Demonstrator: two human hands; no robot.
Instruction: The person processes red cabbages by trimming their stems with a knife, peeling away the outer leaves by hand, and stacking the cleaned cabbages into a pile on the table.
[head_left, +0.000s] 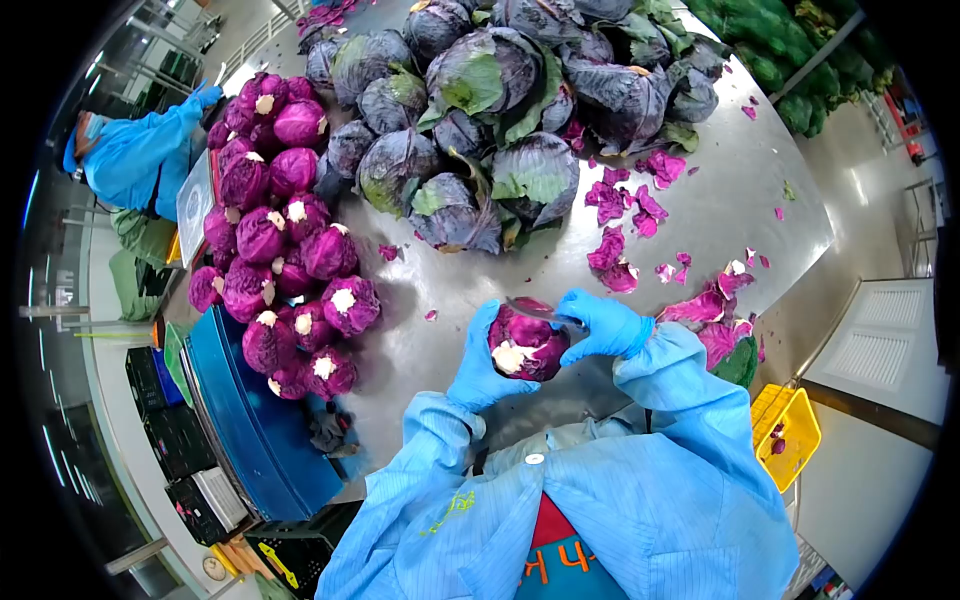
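My left hand [477, 362], in a blue glove, is wrapped round the left side of a trimmed red cabbage [536, 350], whose pale cut stem faces up toward me. My right hand [608, 325], gloved the same way, grips a knife [543, 312]. The blade lies across the top of the cabbage, against its purple leaves. The knife's handle is mostly hidden in my fingers. To the left, trimmed red cabbages [326, 252] with white stem ends are piled up. Beyond my hands sits a heap of untrimmed red cabbages [484, 72] with dark, greenish outer leaves.
Torn purple leaves [700, 310] lie on the metal table [450, 285] to the right. A yellow basket [803, 440] stands beyond its right edge, a blue bin [262, 430] at the left. A co-worker in blue [145, 150] is at far left. Green produce [750, 40] is at upper right.
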